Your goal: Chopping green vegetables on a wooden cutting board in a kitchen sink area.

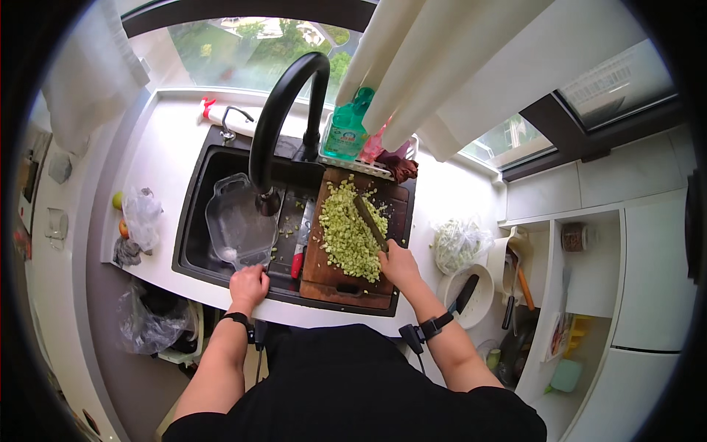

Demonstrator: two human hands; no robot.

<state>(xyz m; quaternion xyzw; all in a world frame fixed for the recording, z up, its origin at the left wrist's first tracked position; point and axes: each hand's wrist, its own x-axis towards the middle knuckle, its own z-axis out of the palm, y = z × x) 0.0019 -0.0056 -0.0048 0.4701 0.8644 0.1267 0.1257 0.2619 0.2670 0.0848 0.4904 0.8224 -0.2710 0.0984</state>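
Note:
My right hand (399, 265) grips the lower end of a dark, narrow wooden-looking tool (369, 221), whose far end lies over a heap of chopped pale green vegetable (345, 229). The heap covers much of a wooden cutting board (326, 284) laid across the right part of the black sink. My left hand (249, 284), its fingers curled, rests at the sink's front rim by the near handle of a clear tray (243, 215) in the basin. Whether it grips that handle, I cannot tell. A red-handled knife (298, 259) lies just left of the board.
A black faucet (265, 121) arches over the basin. Behind the board stands a white basket (359, 166) with a green bottle (348, 127). To the right are a bag of shredded vegetable (461, 243) and a white bowl (483, 298) with a dark-bladed knife (467, 293).

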